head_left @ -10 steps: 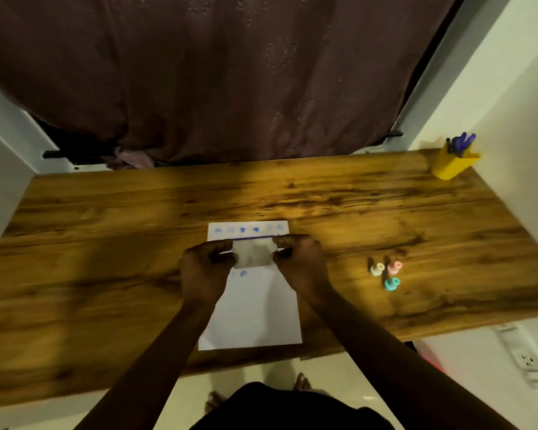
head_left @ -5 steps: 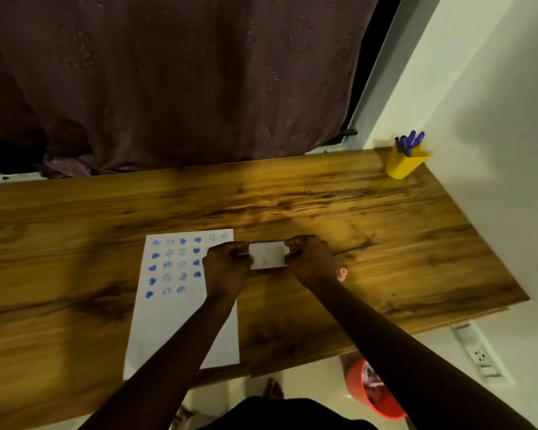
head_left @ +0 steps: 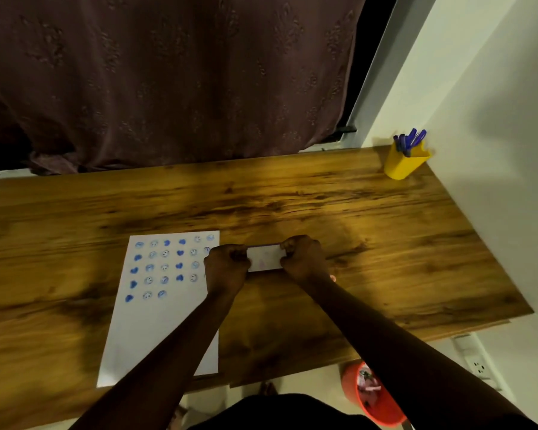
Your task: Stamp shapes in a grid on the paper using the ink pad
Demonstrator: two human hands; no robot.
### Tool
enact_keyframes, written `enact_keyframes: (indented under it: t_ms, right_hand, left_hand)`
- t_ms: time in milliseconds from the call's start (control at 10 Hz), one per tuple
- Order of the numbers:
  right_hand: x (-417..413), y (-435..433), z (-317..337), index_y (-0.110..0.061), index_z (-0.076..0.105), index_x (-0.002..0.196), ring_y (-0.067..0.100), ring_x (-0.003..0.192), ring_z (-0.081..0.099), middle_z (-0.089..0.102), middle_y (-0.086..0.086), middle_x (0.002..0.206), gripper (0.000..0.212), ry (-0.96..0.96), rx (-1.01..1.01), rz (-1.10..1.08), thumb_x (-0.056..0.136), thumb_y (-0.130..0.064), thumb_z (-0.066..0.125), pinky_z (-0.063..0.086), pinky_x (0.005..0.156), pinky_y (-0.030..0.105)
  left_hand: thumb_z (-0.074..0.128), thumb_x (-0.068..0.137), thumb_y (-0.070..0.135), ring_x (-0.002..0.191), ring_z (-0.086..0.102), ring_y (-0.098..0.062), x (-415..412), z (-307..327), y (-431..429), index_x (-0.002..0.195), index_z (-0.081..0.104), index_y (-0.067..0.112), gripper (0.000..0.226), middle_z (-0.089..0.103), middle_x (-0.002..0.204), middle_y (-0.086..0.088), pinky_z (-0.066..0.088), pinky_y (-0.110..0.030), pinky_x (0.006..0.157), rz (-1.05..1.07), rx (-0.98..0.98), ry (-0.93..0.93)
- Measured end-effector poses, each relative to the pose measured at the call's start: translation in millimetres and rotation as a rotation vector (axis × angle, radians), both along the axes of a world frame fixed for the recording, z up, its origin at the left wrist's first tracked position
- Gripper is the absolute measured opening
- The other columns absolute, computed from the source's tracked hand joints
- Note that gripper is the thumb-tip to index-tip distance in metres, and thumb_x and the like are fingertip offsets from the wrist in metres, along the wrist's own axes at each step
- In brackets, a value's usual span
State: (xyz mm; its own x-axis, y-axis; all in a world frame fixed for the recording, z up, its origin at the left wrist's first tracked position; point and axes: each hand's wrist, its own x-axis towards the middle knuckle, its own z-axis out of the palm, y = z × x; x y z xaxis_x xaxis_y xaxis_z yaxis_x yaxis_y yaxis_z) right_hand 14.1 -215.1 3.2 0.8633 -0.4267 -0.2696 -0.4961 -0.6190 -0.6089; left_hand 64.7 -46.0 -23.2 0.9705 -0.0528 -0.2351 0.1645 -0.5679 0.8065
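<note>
Single view, head-worn wide-angle camera. Position: above the near edge of the brown wood-grain table, looking forward and steeply down. Range: close; both forearms run up from the bottom edge. Field: full table depth, dark maroon curtain beyond, cream wall at right. No second view.

Your bare left hand and bare right hand show no rings, watch or sleeves; both forearms are uncovered. At six o'clock, your dark black garment fills the lower edge.
</note>
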Motion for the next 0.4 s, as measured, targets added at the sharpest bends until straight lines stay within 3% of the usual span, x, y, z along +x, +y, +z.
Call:
enact_keyframes:
  t_ms: [200, 300, 400]
  right_hand:
    - [3, 1, -2, -0.014, 0.073, 0.109, 0.024, 0.11, 0.066, 0.07, 0.006, 0.116, 0.028, 0.009, -0.053, 0.017, 0.08, -0.012, 0.073, 0.056, 0.095, 0.032]
    - [3, 4, 4, -0.015, 0.071, 0.114, 0.025, 0.11, 0.066, 0.069, 0.006, 0.119, 0.032, 0.034, -0.111, 0.062, 0.082, -0.016, 0.071, 0.055, 0.091, 0.031]
    - [8, 9, 12, -0.013, 0.067, 0.118, 0.028, 0.105, 0.067, 0.069, 0.009, 0.117, 0.036, 0.045, -0.21, 0.089, 0.085, -0.024, 0.071, 0.058, 0.085, 0.035]
  left_hand:
    - [0.079, 0.084, 0.009, 0.09, 0.076, -0.028, 2, 4, 1, 0.1, 0.081, 0.01, 0.017, 0.081, 0.102, -0.013, 0.062, -0.046, 0.089, -0.088, 0.047, -0.053]
    - [0.075, 0.086, 0.008, 0.09, 0.075, -0.029, 2, 11, 3, 0.096, 0.08, 0.01, 0.012, 0.08, 0.101, -0.013, 0.059, -0.037, 0.085, -0.158, 0.086, -0.062]
    - [0.07, 0.089, 0.006, 0.096, 0.073, -0.028, 10, 20, 9, 0.099, 0.078, 0.004, 0.013, 0.079, 0.104, -0.014, 0.046, -0.026, 0.081, -0.193, 0.076, -0.136]
